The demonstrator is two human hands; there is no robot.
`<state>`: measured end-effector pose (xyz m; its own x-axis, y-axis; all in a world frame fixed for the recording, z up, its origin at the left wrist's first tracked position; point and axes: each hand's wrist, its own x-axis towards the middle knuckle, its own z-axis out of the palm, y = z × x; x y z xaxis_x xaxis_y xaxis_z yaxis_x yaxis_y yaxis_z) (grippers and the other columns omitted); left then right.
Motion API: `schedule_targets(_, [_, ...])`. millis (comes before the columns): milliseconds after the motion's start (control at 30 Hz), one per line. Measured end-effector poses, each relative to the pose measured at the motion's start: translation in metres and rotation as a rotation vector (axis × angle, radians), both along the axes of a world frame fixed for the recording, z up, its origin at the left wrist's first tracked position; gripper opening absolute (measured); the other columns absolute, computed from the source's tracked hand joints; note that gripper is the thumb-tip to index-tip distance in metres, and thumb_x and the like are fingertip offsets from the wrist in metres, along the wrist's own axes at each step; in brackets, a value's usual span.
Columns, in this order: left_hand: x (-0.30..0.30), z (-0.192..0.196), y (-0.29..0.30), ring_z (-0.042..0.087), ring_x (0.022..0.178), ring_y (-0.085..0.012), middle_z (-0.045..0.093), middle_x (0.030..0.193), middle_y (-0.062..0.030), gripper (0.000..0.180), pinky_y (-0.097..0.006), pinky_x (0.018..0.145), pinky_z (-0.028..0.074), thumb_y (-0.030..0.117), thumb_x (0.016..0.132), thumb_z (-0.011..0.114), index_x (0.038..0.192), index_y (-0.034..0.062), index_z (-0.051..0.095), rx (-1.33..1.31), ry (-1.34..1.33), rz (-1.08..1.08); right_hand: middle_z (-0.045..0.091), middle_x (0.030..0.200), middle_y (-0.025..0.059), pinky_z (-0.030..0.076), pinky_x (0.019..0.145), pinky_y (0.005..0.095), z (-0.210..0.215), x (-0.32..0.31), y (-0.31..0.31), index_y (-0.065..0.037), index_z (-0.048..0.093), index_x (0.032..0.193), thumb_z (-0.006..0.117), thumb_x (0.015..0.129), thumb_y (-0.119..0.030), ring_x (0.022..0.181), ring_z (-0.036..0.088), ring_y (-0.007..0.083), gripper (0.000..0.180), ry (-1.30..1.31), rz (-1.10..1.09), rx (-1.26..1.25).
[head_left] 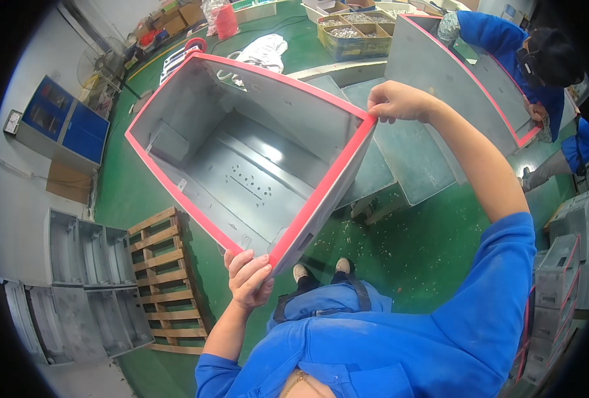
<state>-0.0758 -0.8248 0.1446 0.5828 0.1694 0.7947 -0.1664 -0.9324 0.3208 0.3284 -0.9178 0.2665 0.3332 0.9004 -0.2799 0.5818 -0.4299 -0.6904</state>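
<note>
In front of me a grey sheet-metal cabinet box (254,219) is tilted, its open side facing up toward me. Bright red-pink edging (321,199) runs around its rim. My left hand (248,277) is closed around the near lower corner, fingers over the edging. At the right upper corner, my right hand (400,103) is pinched on the edging, arm stretched out. Whether a loose end of the strip sits between those fingertips is too small to tell. Inside the box I see a panel with a group of small holes, tabs and a cutout in the far wall.
A grey metal table (417,169) stands behind the box. A co-worker in blue (496,40) bends over another red-edged box (433,79). A wooden pallet (168,278) and stacked grey cabinets (95,285) are at left, more boxes (559,272) at right. Parts bins (354,43) stand behind.
</note>
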Motion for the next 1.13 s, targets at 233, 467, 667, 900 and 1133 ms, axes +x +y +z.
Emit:
schedule_targets(233, [0.0005, 0.0, -0.0001, 0.049, 0.104, -0.025, 0.061, 0.1, -0.0054, 0.018, -0.042, 0.105, 0.019, 0.016, 0.077, 0.058, 0.094, 0.0092, 0.059, -0.004, -0.003, 0.0, 0.056, 0.072, 0.0045, 0.046, 0.059, 0.0243, -0.0015, 0.0002, 0.0009, -0.001, 0.057, 0.078, 0.055, 0.078, -0.012, 0.065, 0.053, 0.0116, 0.011, 0.043, -0.009, 0.001])
schedule_targets(467, [0.0003, -0.0003, -0.0001, 0.049, 0.104, -0.0252, 0.061, 0.099, -0.0056, 0.018, -0.043, 0.104, 0.019, 0.017, 0.077, 0.058, 0.093, 0.0092, 0.059, -0.001, -0.002, 0.004, 0.056, 0.072, 0.005, 0.046, 0.059, 0.024, -0.0005, 0.0001, 0.0011, -0.001, 0.056, 0.077, 0.054, 0.077, -0.011, 0.065, 0.053, 0.0117, 0.01, 0.051, 0.006, -0.007])
schedule_targets(667, [0.0007, -0.0009, -0.0001, 0.049, 0.103, -0.0255, 0.061, 0.099, -0.0061, 0.017, -0.043, 0.104, 0.019, 0.016, 0.078, 0.057, 0.093, 0.0086, 0.058, -0.001, -0.011, 0.001, 0.056, 0.071, 0.0054, 0.046, 0.059, 0.0239, -0.0009, 0.0005, 0.0007, 0.0, 0.056, 0.077, 0.053, 0.078, -0.01, 0.064, 0.053, 0.0121, 0.01, 0.041, 0.016, -0.002])
schedule_targets(900, [0.0007, -0.0016, 0.0, 0.049, 0.102, -0.0257, 0.061, 0.099, -0.0064, 0.017, -0.043, 0.104, 0.02, 0.017, 0.078, 0.056, 0.093, 0.0082, 0.058, 0.002, -0.006, 0.005, 0.056, 0.07, 0.0053, 0.045, 0.058, 0.0243, -0.0012, -0.0012, 0.0013, 0.0, 0.055, 0.077, 0.053, 0.078, -0.009, 0.063, 0.053, 0.0124, 0.01, 0.051, 0.002, 0.0])
schedule_targets(1133, [0.0008, -0.0009, -0.0007, 0.049, 0.102, -0.0256, 0.061, 0.099, -0.0065, 0.018, -0.043, 0.104, 0.02, 0.018, 0.078, 0.057, 0.093, 0.0087, 0.058, -0.004, -0.009, 0.004, 0.056, 0.071, 0.0053, 0.045, 0.059, 0.0245, -0.0014, -0.0011, 0.0007, -0.001, 0.056, 0.078, 0.054, 0.078, -0.009, 0.063, 0.053, 0.0128, 0.009, 0.037, 0.015, 0.004])
